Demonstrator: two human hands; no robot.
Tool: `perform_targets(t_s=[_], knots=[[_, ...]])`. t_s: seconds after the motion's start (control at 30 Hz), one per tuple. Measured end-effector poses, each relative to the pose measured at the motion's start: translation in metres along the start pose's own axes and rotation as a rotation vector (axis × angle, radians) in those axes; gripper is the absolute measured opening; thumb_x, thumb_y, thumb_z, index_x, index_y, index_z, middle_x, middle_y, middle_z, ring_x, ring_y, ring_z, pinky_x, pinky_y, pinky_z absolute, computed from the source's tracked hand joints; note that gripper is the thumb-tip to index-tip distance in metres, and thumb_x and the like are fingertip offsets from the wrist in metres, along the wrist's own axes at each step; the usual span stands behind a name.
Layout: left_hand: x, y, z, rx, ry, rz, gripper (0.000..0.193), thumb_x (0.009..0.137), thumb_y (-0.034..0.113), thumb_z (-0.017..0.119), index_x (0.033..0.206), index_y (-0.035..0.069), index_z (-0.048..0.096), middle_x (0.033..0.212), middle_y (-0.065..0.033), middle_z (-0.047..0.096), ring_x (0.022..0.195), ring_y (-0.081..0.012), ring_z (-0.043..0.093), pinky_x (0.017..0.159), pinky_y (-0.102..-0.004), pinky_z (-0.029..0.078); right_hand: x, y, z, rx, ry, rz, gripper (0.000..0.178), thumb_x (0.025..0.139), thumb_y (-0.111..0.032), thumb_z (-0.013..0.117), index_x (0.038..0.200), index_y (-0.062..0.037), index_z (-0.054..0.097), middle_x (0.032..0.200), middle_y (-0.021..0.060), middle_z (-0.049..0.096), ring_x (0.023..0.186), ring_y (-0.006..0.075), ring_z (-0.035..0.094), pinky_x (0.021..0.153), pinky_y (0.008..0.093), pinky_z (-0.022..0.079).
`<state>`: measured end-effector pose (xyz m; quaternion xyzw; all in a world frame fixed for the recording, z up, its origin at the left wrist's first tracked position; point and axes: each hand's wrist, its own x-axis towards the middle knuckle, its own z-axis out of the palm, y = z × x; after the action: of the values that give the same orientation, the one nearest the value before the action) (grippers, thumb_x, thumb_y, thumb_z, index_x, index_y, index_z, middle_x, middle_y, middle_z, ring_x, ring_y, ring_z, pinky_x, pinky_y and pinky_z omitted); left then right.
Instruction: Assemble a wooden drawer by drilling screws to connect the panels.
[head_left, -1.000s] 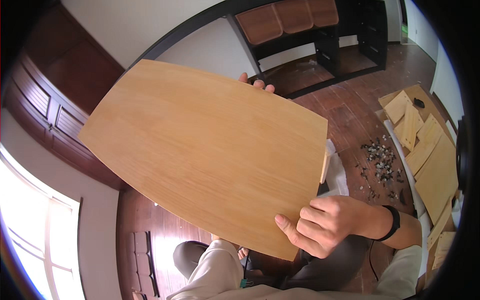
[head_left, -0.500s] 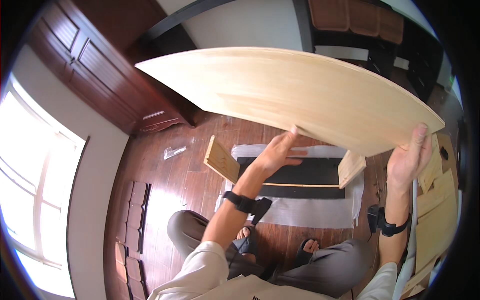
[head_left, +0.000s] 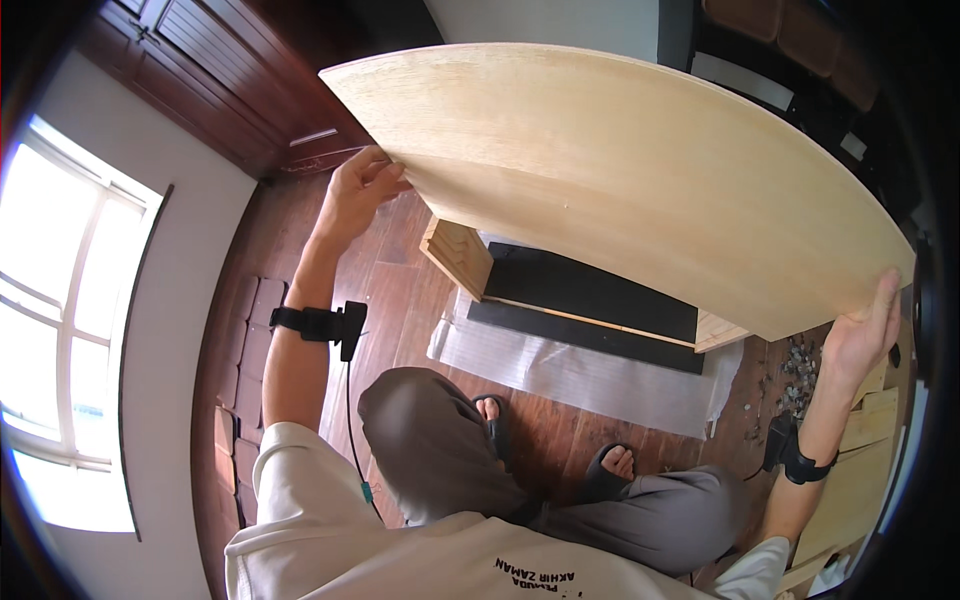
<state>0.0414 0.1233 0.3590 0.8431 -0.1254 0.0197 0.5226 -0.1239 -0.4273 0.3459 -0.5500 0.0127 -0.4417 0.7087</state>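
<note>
A large pale wooden panel [head_left: 620, 180] is held up in front of me, tilted, above the floor. My left hand [head_left: 355, 195] pinches its left edge. At the lower right corner, my right hand [head_left: 862, 335] grips the panel with the thumb on the near face and the other fingers mostly hidden behind. Below the panel stands a partly built frame: a black board [head_left: 580, 285] with a light wooden end piece [head_left: 458, 255] at its left and another wooden end piece [head_left: 715, 332] at its right, the latter partly covered by the panel.
A white foam sheet [head_left: 560, 385] lies under the frame on the wooden floor. Small hardware [head_left: 797, 375] is scattered at the right, beside stacked wooden boards [head_left: 850, 480]. Brown pads [head_left: 245, 370] lie at the left by the wall. A dark red cabinet [head_left: 230, 80] stands at the far left.
My left hand has moved left from the panel's lower edge to its left edge and closed there. The right hand keeps its hold. My view has shifted somewhat.
</note>
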Motion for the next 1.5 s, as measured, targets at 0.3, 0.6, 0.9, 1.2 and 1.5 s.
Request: perform_targets(t_s=[0.3, 0.6, 0.9, 1.2, 1.5], knots=[[-0.019, -0.034, 0.010, -0.082, 0.045, 0.005, 0.034, 0.098, 0.016, 0.057, 0.127, -0.002, 0.054, 0.111, -0.0153, 0.068, 0.096, -0.0221, 0.069, 0.085, -0.0310, 0.056, 0.006, 0.006, -0.028, -0.012, -0.063, 0.050, 0.040, 0.101, -0.027, 0.050, 0.128, 0.0028, 0.053, 0.126, 0.0121, 0.060, 0.115, 0.0214, 0.058, 0.098, 0.0390, 0.046], [-0.025, -0.031, 0.009, -0.061, 0.061, 0.043, 0.034, 0.098, 0.016, 0.057, 0.127, -0.001, 0.055, 0.107, -0.0134, 0.069, 0.093, -0.0188, 0.069, 0.080, -0.0291, 0.056, 0.016, 0.007, -0.050, 0.012, -0.046, 0.062, 0.036, 0.101, -0.023, 0.049, 0.128, 0.0011, 0.054, 0.126, 0.0113, 0.060, 0.115, 0.0210, 0.058, 0.098, 0.0389, 0.046], [-0.035, -0.022, 0.002, 0.007, 0.103, 0.027, 0.035, 0.098, 0.019, 0.057, 0.127, -0.002, 0.056, 0.108, -0.0143, 0.069, 0.094, -0.0221, 0.070, 0.084, -0.0326, 0.058, 0.009, 0.006, -0.030, 0.021, -0.002, 0.062, 0.034, 0.102, -0.022, 0.048, 0.123, 0.0039, 0.055, 0.118, 0.0111, 0.062, 0.099, 0.0135, 0.059, 0.084, 0.0286, 0.047], [-0.033, -0.057, -0.019, 0.046, 0.121, 0.034, 0.032, 0.097, 0.018, 0.059, 0.121, -0.003, 0.057, 0.104, -0.0134, 0.068, 0.093, -0.0205, 0.068, 0.083, -0.0322, 0.056, -0.017, 0.020, 0.006, 0.058, 0.059, 0.024, 0.027, 0.099, -0.018, 0.052, 0.115, 0.0022, 0.059, 0.112, 0.0116, 0.064, 0.105, 0.0209, 0.060, 0.090, 0.0357, 0.048], [-0.024, -0.069, -0.024, 0.001, 0.104, 0.058, 0.034, 0.099, 0.023, 0.056, 0.123, -0.002, 0.056, 0.110, -0.0142, 0.066, 0.101, -0.0263, 0.068, 0.089, -0.0373, 0.055, -0.017, 0.009, 0.023, 0.106, -0.123, -0.063, 0.033, 0.097, -0.024, 0.059, 0.119, 0.0005, 0.059, 0.117, 0.0078, 0.064, 0.109, 0.0166, 0.060, 0.092, 0.0317, 0.048]])
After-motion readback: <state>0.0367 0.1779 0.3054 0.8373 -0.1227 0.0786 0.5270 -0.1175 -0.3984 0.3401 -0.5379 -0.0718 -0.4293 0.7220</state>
